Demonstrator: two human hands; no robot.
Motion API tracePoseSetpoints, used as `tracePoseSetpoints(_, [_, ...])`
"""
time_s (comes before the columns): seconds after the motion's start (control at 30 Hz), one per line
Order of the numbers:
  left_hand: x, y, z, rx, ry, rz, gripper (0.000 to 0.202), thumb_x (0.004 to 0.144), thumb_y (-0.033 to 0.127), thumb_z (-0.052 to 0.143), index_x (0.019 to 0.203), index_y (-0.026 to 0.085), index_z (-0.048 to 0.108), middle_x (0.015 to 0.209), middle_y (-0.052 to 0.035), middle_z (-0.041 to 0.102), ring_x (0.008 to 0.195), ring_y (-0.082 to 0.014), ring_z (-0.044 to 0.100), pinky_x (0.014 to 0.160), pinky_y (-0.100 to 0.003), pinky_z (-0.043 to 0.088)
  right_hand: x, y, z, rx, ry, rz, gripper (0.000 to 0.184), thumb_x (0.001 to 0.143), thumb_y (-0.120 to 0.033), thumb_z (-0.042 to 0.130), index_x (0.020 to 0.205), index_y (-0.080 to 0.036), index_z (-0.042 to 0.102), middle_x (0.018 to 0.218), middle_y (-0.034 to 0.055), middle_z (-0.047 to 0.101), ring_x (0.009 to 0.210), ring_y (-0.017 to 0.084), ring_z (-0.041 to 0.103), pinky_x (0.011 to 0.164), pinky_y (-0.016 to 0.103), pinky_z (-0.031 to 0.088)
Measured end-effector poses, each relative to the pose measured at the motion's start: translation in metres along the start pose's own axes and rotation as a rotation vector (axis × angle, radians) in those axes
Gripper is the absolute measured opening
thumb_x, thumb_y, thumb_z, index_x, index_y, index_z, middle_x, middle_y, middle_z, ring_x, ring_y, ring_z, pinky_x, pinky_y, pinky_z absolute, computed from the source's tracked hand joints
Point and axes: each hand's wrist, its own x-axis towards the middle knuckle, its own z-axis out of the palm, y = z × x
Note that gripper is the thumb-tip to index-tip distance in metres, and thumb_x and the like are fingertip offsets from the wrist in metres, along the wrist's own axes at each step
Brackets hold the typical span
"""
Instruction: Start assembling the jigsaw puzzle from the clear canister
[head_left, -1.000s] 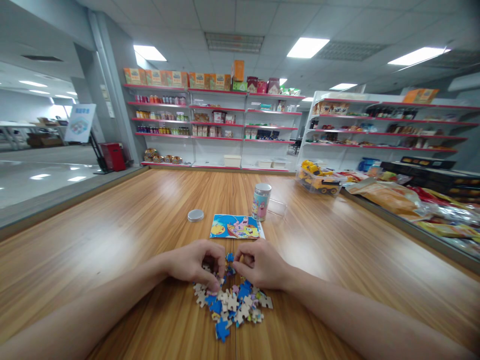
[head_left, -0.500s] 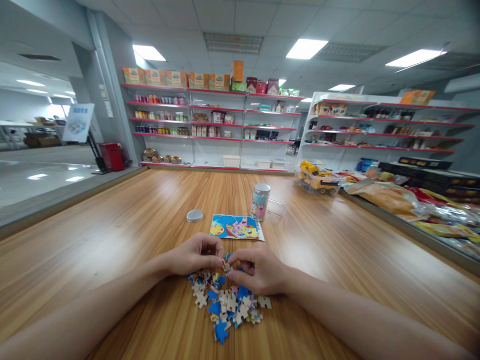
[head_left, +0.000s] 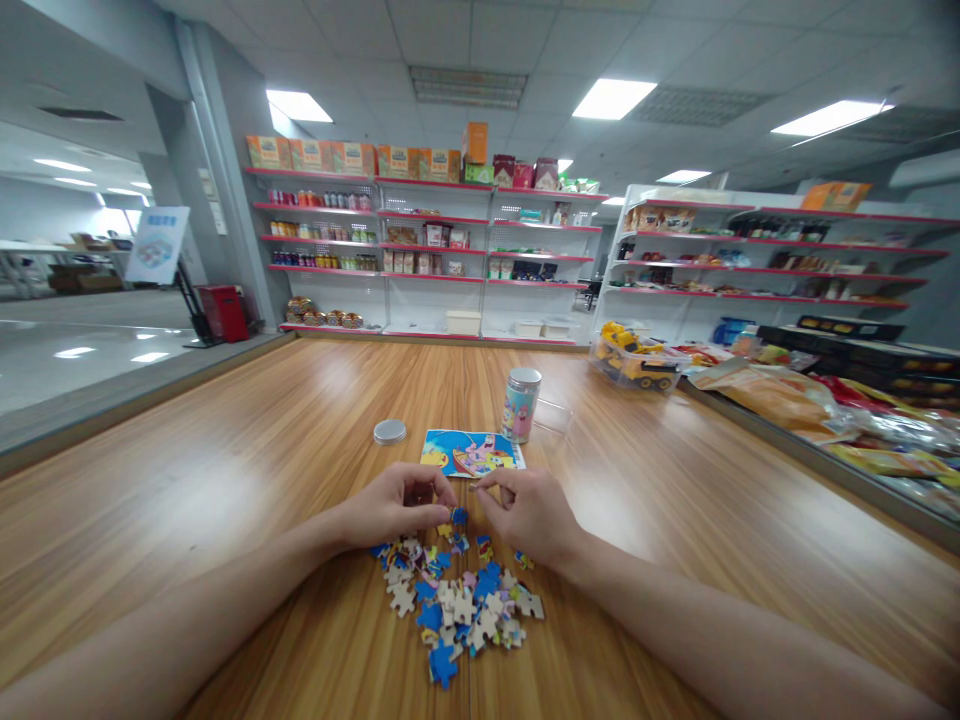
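A loose heap of jigsaw puzzle pieces (head_left: 461, 605), some blue or multicoloured and some bare wood side up, lies on the table before me. My left hand (head_left: 401, 503) is closed at the heap's far edge, thumb and fingers pinching a blue puzzle piece (head_left: 459, 516). Opposite it, my right hand (head_left: 531, 515) is also pinched shut, with the thin edge of a small puzzle piece (head_left: 474, 487) between its fingertips. Just beyond both hands lies a colourful cartoon picture card (head_left: 472, 455), its near edge close to my right fingertips.
Behind the card stands a cartoon-printed can (head_left: 520, 405), with a clear plastic case (head_left: 553, 416) beside it. A silver lid (head_left: 389, 431) lies to the left. Farther right sits a clear bin of yellow toy trucks (head_left: 637, 360). Stocked shelves (head_left: 431, 250) line the back.
My right hand has moved up and away from the left, toward the card, carrying a small piece. A few pieces at the heap's far edge now show between the hands.
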Motion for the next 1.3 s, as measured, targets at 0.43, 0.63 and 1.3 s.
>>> tracePoseSetpoints(0.43, [-0.003, 0.005, -0.003, 0.045, -0.092, -0.066, 0.035, 0.075, 0.042, 0.075, 0.085, 0.009, 0.067, 0.058, 0.0034, 0.045, 0.051, -0.0069, 0.036, 0.047, -0.02, 0.024, 0.0, -0.008, -0.008, -0.002, -0.132, -0.044, 0.026, 0.064, -0.011, 0.054, 0.076, -0.019, 0.076, 0.052, 0.0004, 0.063, 0.043, 0.012, 0.049, 0.047, 0.022, 0.035])
tracePoseSetpoints(0.63, [-0.003, 0.004, -0.003, -0.003, -0.112, -0.057, 0.035, 0.076, 0.041, 0.075, 0.086, 0.008, 0.068, 0.06, 0.0014, 0.051, 0.051, -0.0067, 0.039, 0.047, -0.019, 0.027, -0.006, -0.016, -0.014, 0.352, -0.339, -0.436, 0.033, 0.068, -0.016, 0.051, 0.09, -0.017, 0.075, 0.054, -0.0008, 0.06, 0.044, 0.01, 0.049, 0.047, 0.02, 0.038])
tracePoseSetpoints(1.3, [-0.005, 0.013, -0.002, 0.154, -0.297, 0.002, 0.027, 0.077, 0.036, 0.075, 0.089, 0.012, 0.077, 0.066, -0.0029, 0.057, 0.056, -0.01, 0.044, 0.049, -0.022, 0.03, -0.009, -0.012, -0.011, 0.439, -0.473, -0.442, 0.016, 0.065, -0.019, 0.051, 0.066, -0.015, 0.066, 0.051, -0.0025, 0.051, 0.043, 0.007, 0.04, 0.044, 0.018, 0.033])
